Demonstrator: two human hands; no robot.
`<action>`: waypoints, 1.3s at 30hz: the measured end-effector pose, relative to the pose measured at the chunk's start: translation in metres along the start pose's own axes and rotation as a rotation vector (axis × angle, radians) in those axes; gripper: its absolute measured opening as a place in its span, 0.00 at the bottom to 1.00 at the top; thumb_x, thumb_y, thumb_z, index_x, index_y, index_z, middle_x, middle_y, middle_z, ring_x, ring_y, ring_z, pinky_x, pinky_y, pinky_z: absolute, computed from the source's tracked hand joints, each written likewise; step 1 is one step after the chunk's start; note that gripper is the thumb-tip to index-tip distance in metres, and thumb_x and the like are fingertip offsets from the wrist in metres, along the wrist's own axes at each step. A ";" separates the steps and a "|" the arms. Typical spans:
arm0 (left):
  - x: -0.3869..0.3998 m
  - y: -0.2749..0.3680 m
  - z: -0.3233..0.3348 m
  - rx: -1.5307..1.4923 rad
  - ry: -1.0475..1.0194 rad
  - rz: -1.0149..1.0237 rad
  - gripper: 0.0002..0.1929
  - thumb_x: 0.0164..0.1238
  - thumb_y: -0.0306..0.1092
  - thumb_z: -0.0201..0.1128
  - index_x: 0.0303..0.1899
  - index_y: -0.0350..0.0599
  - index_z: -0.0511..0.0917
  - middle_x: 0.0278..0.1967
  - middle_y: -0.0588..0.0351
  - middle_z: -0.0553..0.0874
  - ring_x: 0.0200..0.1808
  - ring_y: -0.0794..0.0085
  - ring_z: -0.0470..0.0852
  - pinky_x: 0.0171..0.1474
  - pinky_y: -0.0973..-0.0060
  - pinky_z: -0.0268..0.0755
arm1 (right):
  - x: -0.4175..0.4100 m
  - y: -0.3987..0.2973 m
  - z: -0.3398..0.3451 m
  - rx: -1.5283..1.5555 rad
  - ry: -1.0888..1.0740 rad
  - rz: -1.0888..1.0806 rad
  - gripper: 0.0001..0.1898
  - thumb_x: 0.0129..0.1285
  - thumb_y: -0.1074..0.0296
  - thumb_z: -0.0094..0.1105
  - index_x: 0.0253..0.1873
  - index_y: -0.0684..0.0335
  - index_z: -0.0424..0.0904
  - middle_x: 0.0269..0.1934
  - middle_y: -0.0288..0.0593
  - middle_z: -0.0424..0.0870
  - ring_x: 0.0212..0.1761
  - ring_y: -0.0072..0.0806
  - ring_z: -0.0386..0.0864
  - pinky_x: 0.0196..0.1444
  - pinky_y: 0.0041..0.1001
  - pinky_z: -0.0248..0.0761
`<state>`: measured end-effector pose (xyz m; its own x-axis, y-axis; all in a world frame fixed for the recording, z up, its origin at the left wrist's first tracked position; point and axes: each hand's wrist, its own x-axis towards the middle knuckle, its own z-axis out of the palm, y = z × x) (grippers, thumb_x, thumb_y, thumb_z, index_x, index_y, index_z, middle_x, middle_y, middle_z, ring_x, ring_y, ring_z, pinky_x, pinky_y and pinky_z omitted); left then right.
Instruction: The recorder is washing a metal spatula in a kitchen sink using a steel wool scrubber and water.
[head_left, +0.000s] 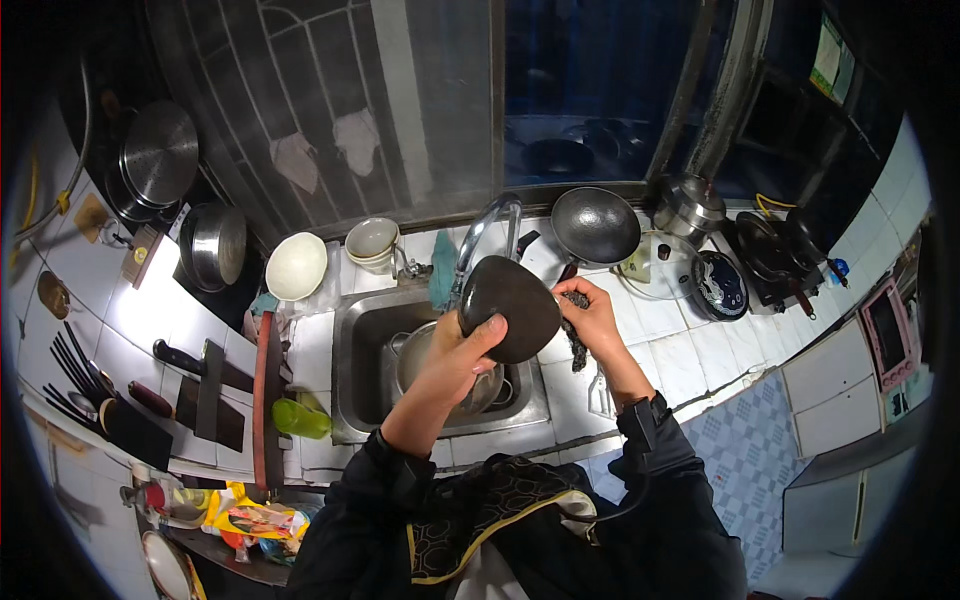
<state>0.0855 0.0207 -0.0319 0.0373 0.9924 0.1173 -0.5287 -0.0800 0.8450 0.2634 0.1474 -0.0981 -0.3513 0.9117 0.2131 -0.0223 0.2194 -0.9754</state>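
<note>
My left hand (454, 360) grips a dark, rounded vessel (514, 311) over the sink, thumb pressed on its smooth face. Whether it is a bowl or a small pan, I cannot tell. Against its right edge, my right hand (598, 319) pinches a dark, crumpled scrubbing cloth (578, 349) that hangs below the fingers. Beneath my left hand, a metal pot (411, 360) with loop handles sits in the stainless steel sink (360, 382), partly hidden by hand and vessel. The chrome faucet (480, 229) arches just behind the vessel.
Left of the sink are a cream bowl (297, 266), stacked bowls (372, 241) and a green bottle (300, 417). A teal cloth (444, 266) hangs by the faucet. Rightward stand a wok (596, 226), a glass lid (660, 262) and a gas stove (784, 277). Knives (214, 390) hang on the left wall.
</note>
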 end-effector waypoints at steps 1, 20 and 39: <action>0.000 0.001 0.001 -0.004 0.000 0.000 0.13 0.63 0.38 0.60 0.43 0.40 0.75 0.31 0.66 0.78 0.23 0.90 0.67 0.19 0.90 0.51 | 0.000 -0.001 -0.001 0.007 0.013 0.002 0.05 0.56 0.72 0.61 0.34 0.65 0.77 0.27 0.32 0.78 0.29 0.14 0.72 0.33 0.16 0.66; 0.008 -0.029 0.009 -0.208 0.294 -0.333 0.16 0.59 0.50 0.62 0.34 0.47 0.72 0.26 0.65 0.74 0.13 0.86 0.59 0.13 0.83 0.46 | 0.015 -0.108 0.018 -0.694 -0.403 -0.743 0.09 0.46 0.69 0.65 0.33 0.61 0.76 0.31 0.42 0.72 0.38 0.39 0.71 0.41 0.30 0.65; 0.015 -0.037 -0.005 -0.233 0.486 -0.346 0.19 0.59 0.52 0.61 0.29 0.45 0.71 0.20 0.62 0.74 0.09 0.82 0.58 0.11 0.82 0.46 | 0.024 -0.088 0.020 -0.654 -0.433 -0.685 0.08 0.50 0.69 0.61 0.33 0.61 0.73 0.31 0.42 0.70 0.38 0.39 0.67 0.41 0.32 0.62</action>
<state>0.1013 0.0390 -0.0643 -0.1211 0.8910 -0.4376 -0.7273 0.2204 0.6499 0.2379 0.1433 -0.0077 -0.7637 0.3460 0.5450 0.1224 0.9065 -0.4041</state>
